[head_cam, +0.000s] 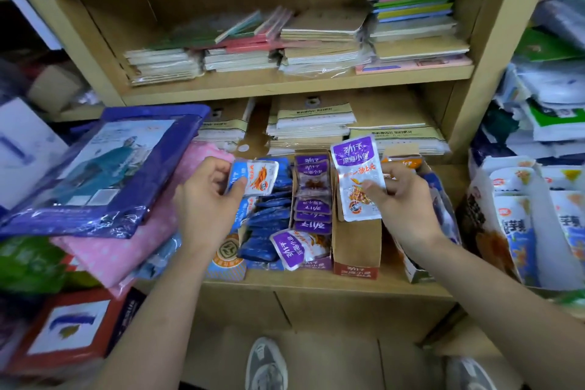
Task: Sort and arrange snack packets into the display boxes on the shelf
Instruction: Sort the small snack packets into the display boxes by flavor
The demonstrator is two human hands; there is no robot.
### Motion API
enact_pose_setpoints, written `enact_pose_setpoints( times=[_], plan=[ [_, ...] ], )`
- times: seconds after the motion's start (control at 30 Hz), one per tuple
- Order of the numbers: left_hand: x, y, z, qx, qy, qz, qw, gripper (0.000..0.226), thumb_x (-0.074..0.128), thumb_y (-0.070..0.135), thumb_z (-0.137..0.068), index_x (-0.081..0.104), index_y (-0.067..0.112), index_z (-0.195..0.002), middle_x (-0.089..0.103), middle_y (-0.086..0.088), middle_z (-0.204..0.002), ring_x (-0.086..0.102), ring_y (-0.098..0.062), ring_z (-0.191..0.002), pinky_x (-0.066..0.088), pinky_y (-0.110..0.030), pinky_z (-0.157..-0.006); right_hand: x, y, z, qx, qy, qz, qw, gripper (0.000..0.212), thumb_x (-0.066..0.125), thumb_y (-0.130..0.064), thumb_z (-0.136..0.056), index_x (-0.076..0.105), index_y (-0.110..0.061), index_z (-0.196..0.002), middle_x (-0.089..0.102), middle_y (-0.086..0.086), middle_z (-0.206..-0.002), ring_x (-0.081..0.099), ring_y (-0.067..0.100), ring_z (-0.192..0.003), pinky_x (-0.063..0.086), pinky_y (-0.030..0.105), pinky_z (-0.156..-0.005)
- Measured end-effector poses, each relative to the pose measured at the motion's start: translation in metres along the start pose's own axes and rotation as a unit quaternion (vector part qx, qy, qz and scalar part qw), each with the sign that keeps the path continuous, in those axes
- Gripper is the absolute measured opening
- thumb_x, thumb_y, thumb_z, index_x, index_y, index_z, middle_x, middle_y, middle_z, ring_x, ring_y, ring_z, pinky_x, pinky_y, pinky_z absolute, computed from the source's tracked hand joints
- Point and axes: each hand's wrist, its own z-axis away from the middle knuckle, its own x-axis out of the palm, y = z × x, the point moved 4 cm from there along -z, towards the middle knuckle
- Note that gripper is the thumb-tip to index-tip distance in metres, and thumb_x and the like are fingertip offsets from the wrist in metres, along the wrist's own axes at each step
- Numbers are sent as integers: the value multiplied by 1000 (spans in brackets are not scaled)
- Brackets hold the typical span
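Mid-sort: blue packet pinched in left hand, blue box just right of it; purple packet gripped upright in right hand, purple box just left; next, probably, each lowered into matching box.

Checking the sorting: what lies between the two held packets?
In the head view, between the blue packet and the purple packet stands a display box holding a row of stacked purple packets.
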Motion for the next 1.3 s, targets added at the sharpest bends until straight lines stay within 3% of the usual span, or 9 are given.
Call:
enact_pose_setpoints(
  times=[0.3,0.53,0.67,0.8,0.9,1.0,1.1,1.2,1.3],
  plan=[
    [1,9,0,68,-53,-152,985,17,84,25,-79,69,28,-88,62,15,-67,66,-17,-67,54,-35,-62,2,2,-1,3,-7,-3,1000,23,67,-25,-94,51,-27,-111,66,-18,-91,69,-3,-75,55,17,-57],
    [23,-5,4,62,-110,-224,966,15,78,35,-86,75,28,-99,73,-1,-76,68,-31,-77,51,-36,-62,1,3,-1,5,-14,9,1000,22,67,-26,-94,53,-26,-111,66,-18,-88,69,-5,-72,54,14,-55],
    [42,-2,8,40,-140,-263,954,28,77,43,-85,76,36,-112,71,-3,-94,65,-25,-95,50,-33,-71,0,3,-1,3,-19,12,1000,21,67,-25,-94,54,-25,-110,64,-23,-85,67,-10,-68,52,12,-52],
    [38,10,6,46,-170,-179,968,61,76,47,-79,63,31,-136,72,10,-116,58,-17,-110,50,-34,-86,0,2,-1,-17,-48,18,999,11,69,-20,-93,60,-21,-99,70,-13,-88,69,-8,-73,53,14,-54],
    [38,36,16,35,-239,44,970,70,78,43,-84,47,36,-147,62,20,-131,57,-1,-113,48,-23,-92,5,-2,2,-62,-105,44,992,7,71,-20,-90,66,-20,-94,74,-7,-95,72,2,-86,60,24,-62],
    [51,51,28,39,-315,134,939,51,79,30,-85,58,39,-131,71,17,-112,66,0,-97,53,-24,-77,12,-5,8,-98,-154,70,981,7,72,-23,-89,67,-24,-94,74,-9,-98,70,4,-93,60,27,-67],
    [48,52,23,55,-247,133,958,17,78,22,-87,71,34,-95,75,14,-88,71,-6,-82,57,-37,-66,10,-7,8,-124,-144,113,975,20,75,-20,-88,69,-26,-106,73,-12,-100,68,1,-94,59,21,-72],
    [32,38,8,52,-151,133,978,13,77,26,-88,71,38,-90,75,15,-87,73,-11,-81,61,-45,-71,-7,-4,-4,-147,-105,225,957,39,77,-22,-87,67,-26,-124,69,-16,-104,62,-5,-94,54,16,-81],
    [29,21,-3,58,-107,84,989,15,71,46,-86,70,34,-95,74,9,-82,72,-22,-73,59,-49,-64,-23,-1,-11,-180,-79,302,933,30,77,-25,-86,72,-24,-115,71,-10,-109,59,0,-96,53,21,-83]
  ],
)
